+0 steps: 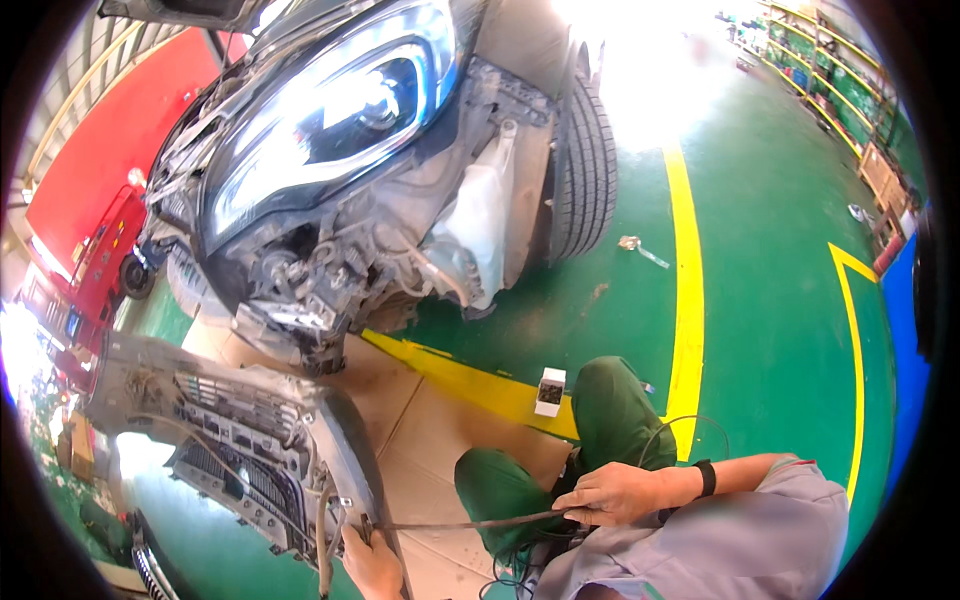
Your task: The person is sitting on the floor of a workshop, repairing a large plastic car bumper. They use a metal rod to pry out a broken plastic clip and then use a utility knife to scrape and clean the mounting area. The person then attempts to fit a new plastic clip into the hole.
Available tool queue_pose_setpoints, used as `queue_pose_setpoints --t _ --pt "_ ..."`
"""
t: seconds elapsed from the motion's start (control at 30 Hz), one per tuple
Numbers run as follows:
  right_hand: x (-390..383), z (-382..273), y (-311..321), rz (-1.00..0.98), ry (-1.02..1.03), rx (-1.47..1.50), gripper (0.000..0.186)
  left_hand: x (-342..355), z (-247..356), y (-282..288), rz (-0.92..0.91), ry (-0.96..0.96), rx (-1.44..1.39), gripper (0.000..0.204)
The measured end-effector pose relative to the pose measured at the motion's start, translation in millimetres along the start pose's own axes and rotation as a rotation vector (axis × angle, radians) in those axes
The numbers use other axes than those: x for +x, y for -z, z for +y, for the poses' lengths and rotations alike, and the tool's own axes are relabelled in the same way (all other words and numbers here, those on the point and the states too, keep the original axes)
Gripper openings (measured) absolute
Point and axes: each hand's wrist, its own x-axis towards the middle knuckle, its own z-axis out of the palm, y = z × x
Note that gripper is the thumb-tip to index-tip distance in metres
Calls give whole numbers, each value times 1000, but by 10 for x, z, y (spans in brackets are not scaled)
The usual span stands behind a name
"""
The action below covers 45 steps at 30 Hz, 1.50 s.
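Observation:
A long dark cable [470, 524] is stretched between my two hands. My right hand [612, 493], with a black band at the wrist, pinches its right end in front of my knees. My left hand [372, 566] has its fingers closed at the other end, right beside the edge of a removed car bumper [345, 440]. Thinner wire runs along the bumper's inner side, where the grille and brackets face me. More thin black wire [515, 572] loops loosely by my lap, and one loop rises behind my right hand.
Ahead stands a car with its front stripped, showing a headlight [340, 120], a whitish plastic tank [480, 220] and a tyre [588, 160]. Flattened cardboard [430, 430] lies under the bumper. A small white box [550, 392] sits by my knee. Shelving [830, 70] stands far right.

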Motion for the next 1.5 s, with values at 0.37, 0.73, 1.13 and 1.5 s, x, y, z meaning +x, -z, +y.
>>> queue_pose_setpoints --t 0.37,0.73,1.13,1.5 --pt "264 -151 52 -153 69 -149 38 90 271 164 -46 196 -172 24" --pt "811 13 435 -1144 -284 379 59 8 147 -33 -92 214 -249 24" --pt "1141 96 197 -1109 -678 695 37 -22 118 -32 -31 205 -246 24" --pt "1244 -109 121 -1022 -813 338 26 -8 71 -56 -122 195 -418 20"
